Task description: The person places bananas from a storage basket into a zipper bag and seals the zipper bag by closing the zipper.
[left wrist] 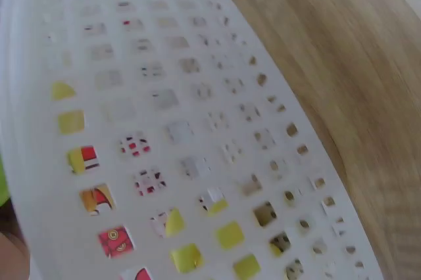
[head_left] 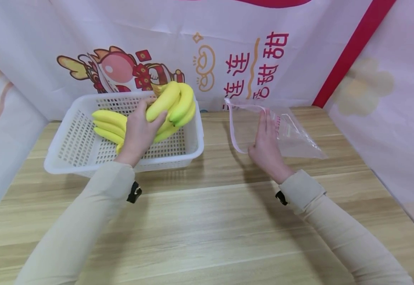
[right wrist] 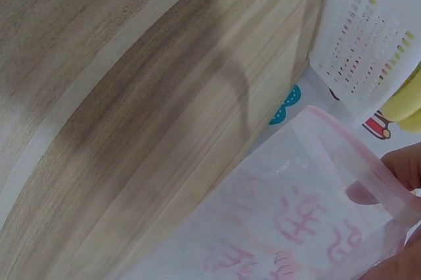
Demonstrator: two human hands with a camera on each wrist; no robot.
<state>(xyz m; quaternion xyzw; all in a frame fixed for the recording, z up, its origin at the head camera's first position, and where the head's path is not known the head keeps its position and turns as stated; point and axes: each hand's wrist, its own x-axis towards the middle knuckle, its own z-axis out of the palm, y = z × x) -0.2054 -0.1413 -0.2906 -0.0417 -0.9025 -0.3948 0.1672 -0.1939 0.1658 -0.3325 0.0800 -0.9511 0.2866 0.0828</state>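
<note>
My left hand (head_left: 140,124) grips a bunch of yellow bananas (head_left: 169,105) with greenish tips, held up at the right end of the white plastic basket (head_left: 86,169). A second bunch of bananas (head_left: 109,124) lies inside the basket, left of that hand. To the right, my right hand (head_left: 266,144) holds a clear plastic bag (head_left: 296,134) with a pink rim by its mouth. One finger shows through the film in the right wrist view, where the bag (right wrist: 283,214) bears pink print. The left wrist view shows mostly the perforated basket wall (left wrist: 125,109), with the left hand barely visible.
Both hands work over a wood-grain table (head_left: 207,229). Behind it hangs a white cloth backdrop (head_left: 150,23) with cartoon prints and red lettering. A gap of table separates the basket from the bag.
</note>
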